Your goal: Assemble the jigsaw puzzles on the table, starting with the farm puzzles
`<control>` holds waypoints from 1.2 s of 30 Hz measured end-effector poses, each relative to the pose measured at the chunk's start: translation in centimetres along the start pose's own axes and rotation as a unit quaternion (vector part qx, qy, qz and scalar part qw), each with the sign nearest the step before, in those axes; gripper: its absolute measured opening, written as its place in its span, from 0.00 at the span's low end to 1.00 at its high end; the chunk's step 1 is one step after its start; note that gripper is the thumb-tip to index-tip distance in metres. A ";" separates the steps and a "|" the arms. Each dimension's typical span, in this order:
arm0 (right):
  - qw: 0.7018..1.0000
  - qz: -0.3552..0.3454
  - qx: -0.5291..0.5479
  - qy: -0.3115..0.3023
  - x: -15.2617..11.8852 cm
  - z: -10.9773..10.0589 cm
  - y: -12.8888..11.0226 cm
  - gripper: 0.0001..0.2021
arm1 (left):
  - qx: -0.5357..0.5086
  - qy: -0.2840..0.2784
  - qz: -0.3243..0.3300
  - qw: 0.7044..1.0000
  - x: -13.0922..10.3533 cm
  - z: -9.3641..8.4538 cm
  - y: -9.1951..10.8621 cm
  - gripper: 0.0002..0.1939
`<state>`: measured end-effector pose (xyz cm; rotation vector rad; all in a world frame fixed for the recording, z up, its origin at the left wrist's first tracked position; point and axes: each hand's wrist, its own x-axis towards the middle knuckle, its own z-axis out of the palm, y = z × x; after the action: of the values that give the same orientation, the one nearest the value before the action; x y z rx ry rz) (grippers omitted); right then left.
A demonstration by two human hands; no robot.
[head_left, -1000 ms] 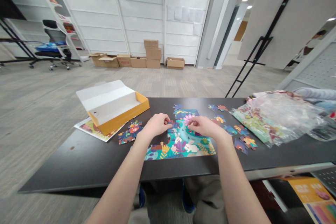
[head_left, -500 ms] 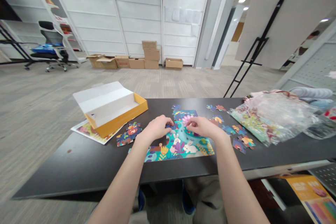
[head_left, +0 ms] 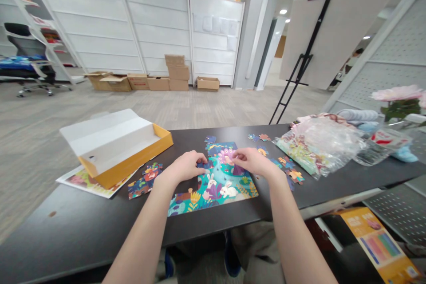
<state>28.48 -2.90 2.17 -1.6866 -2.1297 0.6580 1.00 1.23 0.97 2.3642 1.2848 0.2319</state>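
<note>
A partly joined jigsaw puzzle (head_left: 219, 179) with white rabbits and a pink peacock lies flat on the black table (head_left: 109, 230). At its left side, my left hand (head_left: 186, 167) has its fingers and thumb closed on a dark blue puzzle piece (head_left: 204, 165), which touches or overlaps the joined part. My right hand (head_left: 254, 162) bends over the upper right of the puzzle, fingertips drawn together by the peacock; whatever is between them is hidden. Joined loose pieces (head_left: 146, 180) lie left of my left hand. More loose pieces (head_left: 293, 173) lie beyond my right forearm.
An open yellow box (head_left: 133, 159) stands on a picture sheet (head_left: 75, 182) at the left. Clear plastic bags (head_left: 333, 137) are heaped on the right. A few pieces (head_left: 258, 137) lie near the far edge. Below the table at right is a yellow package (head_left: 379, 239).
The camera view has turned slightly right, so everything appears shifted left. Both hands keep nearly the same places on the puzzle; the right fingertips have moved only slightly.
</note>
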 end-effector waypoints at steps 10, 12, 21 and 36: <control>0.948 0.186 -0.195 0.172 -1.8 -4.4 11.0 0.17 | 0.003 -0.004 -0.007 1.000 -0.2 -0.3 0.4 0.16; 0.950 0.169 -0.201 0.169 -0.8 -3.5 11.4 0.20 | 0.004 0.000 -0.011 1.000 -0.4 -0.4 0.4 0.16; 0.958 0.095 -0.221 0.156 0.7 -2.5 11.5 0.21 | -0.018 0.007 -0.017 1.000 -0.7 -0.4 0.3 0.11; 0.969 0.078 -0.218 0.088 0.9 -1.6 11.2 0.20 | 0.009 0.084 -0.058 0.995 -2.2 -1.2 -1.4 0.11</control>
<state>38.25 0.29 -2.71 -2.0657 -2.1344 0.0651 -1.70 0.43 1.48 2.3163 1.5014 0.3926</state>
